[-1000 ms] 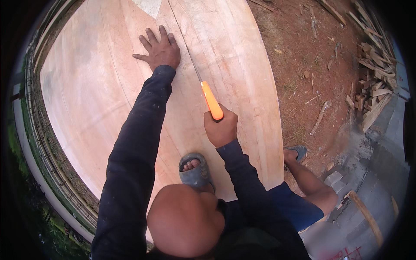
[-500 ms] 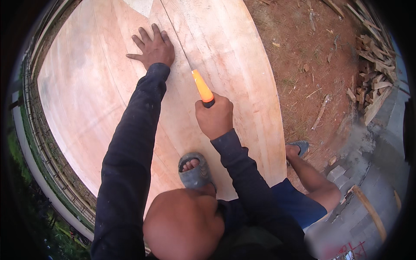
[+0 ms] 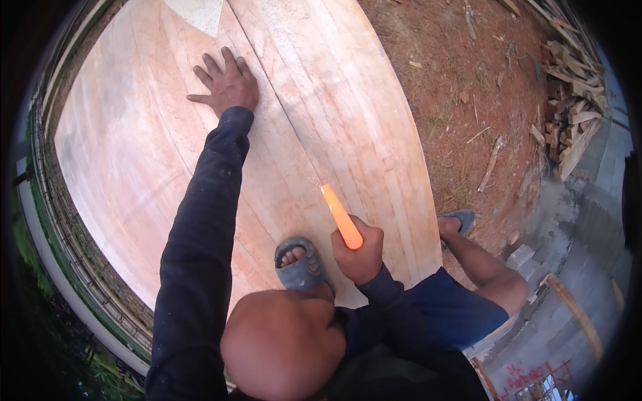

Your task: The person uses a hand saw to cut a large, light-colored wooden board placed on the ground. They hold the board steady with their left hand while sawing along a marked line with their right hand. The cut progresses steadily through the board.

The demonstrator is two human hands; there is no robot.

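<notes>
A handsaw with an orange handle (image 3: 338, 212) is in my right hand (image 3: 361, 252), whose fingers wrap round the grip. Its narrow blade, seen edge-on, runs forward along a dark straight line in a large plywood sheet (image 3: 381, 154); where blade ends and cut begins I cannot tell. My left hand (image 3: 234, 87) lies flat on the sheet, left of that line, with fingers spread. My sandalled foot (image 3: 297, 262) stands on the plywood, left of my right hand.
A pale pointed patch (image 3: 204, 13) shows at the sheet's far end. Reddish soil (image 3: 461, 100) borders the right side, with a heap of scrap wood (image 3: 568, 113) beyond. My other sandal (image 3: 461, 219) is beside the sheet's edge. Grey blocks (image 3: 535, 321) are at lower right.
My right hand has drawn the saw back toward my body and a little right. The left hand stays flat on the plywood, appearing slightly lower and further left in the view.
</notes>
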